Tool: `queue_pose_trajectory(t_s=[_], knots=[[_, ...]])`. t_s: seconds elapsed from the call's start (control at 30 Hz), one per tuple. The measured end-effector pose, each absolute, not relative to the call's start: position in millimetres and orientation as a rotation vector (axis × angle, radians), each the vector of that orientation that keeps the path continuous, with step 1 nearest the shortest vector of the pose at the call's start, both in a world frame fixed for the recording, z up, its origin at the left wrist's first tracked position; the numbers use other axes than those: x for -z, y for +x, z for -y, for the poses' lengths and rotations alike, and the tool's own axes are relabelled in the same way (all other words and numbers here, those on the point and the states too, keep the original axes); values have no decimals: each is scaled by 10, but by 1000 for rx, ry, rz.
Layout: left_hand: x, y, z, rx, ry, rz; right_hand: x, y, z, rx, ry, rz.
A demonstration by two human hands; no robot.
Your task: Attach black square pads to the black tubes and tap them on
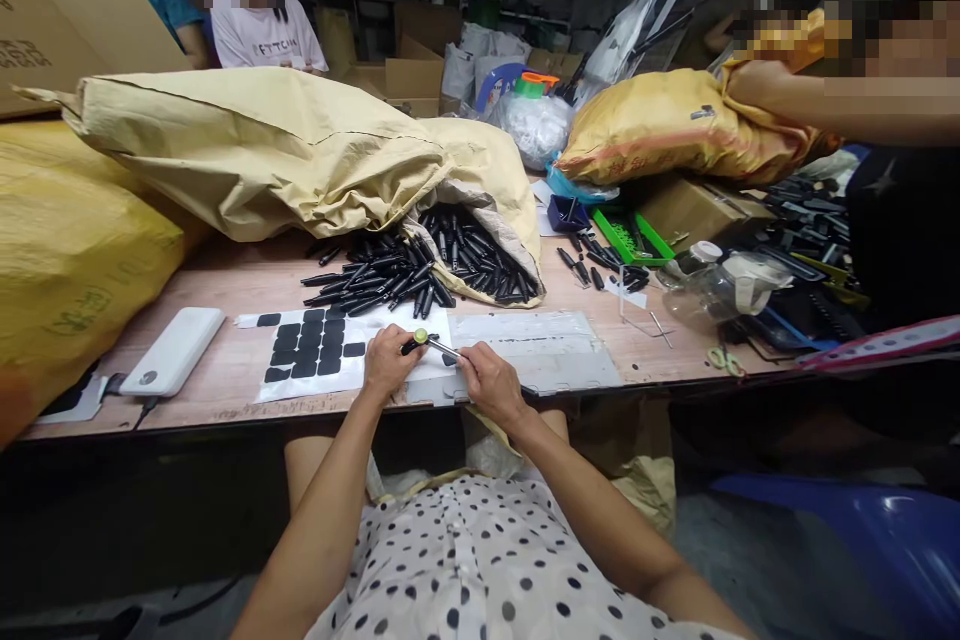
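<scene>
Over the front edge of the table, my left hand (385,361) is closed around a small black part (410,347), mostly hidden by the fingers. A round yellow-green end (421,335) shows beside it. My right hand (491,384) is closed on a thin tool with a metal shaft (442,349), whose tip meets the yellow-green end; its exact kind is unclear. Just left of my left hand lies a white sheet with black rounded-square stickers (307,342). Beyond both hands, slim black pen-shaped plastic parts (382,272) spill from a tan sack (285,145).
A white power bank (174,352) with a cable lies left, near a yellow sack (82,260). A clear flat plastic sheet (532,350) is under my hands' right side. Right: green tray (634,238), clear jug (720,290), scissors (726,361). A co-worker's arm (780,95) grips an orange-yellow sack (660,125).
</scene>
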State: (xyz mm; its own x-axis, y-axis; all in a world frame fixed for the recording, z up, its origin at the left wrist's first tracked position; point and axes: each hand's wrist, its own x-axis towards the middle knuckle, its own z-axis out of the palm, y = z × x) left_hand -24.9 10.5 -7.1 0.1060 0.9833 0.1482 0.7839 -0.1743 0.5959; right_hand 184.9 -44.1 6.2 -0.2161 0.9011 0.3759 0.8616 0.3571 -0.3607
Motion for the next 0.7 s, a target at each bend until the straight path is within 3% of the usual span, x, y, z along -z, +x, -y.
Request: queue_pose_trajectory(t_s=[0.7], knots=[[89, -273, -90, -798, 2044, -1716, 93, 1850, -374, 81, -1652, 2202]])
